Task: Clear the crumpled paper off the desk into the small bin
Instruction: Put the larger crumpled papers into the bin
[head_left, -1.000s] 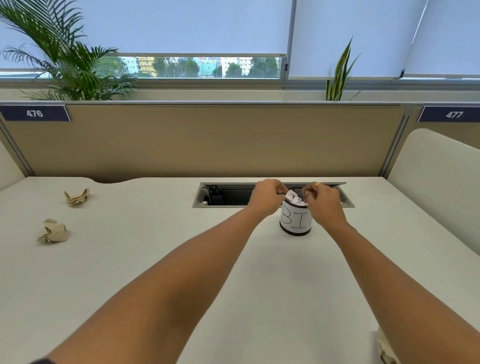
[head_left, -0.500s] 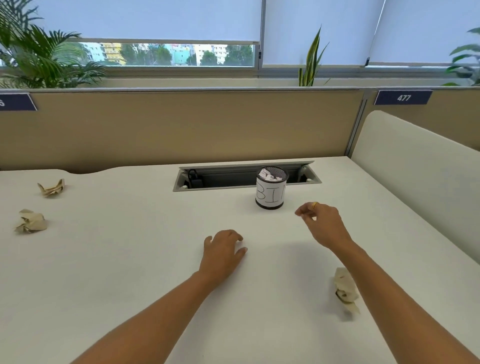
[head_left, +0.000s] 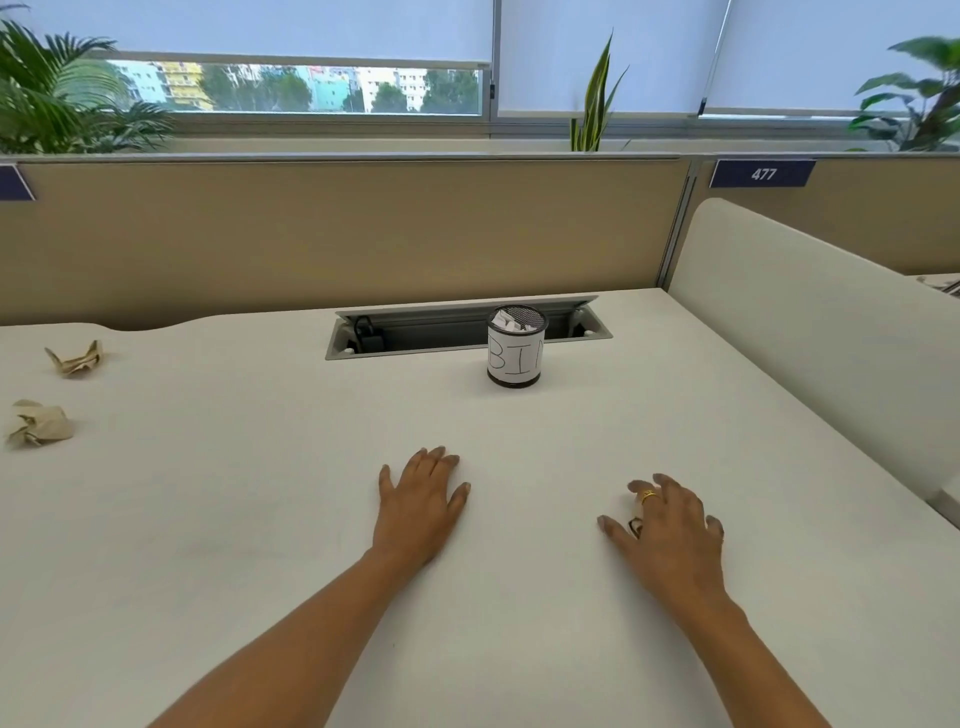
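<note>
Having left the small bin (head_left: 517, 347), which is already holding white scraps at the far centre of the desk (head_left: 260, 519), we are now lowering our right hand (head_left: 670, 525) over a crumpled paper (head_left: 635, 503) that was lying free a moment ago; its grip is curling around the wad but not yet clamped. Our left hand (head_left: 421, 501) is resting flat, fingers apart, empty. Two more wads, one nearer (head_left: 39, 423) and one farther (head_left: 75, 358), are waiting far left. A cable tray (head_left: 415, 332) is lying open behind the bin, below a beige partition (head_left: 337, 234) and window plants (head_left: 595, 104).
</note>
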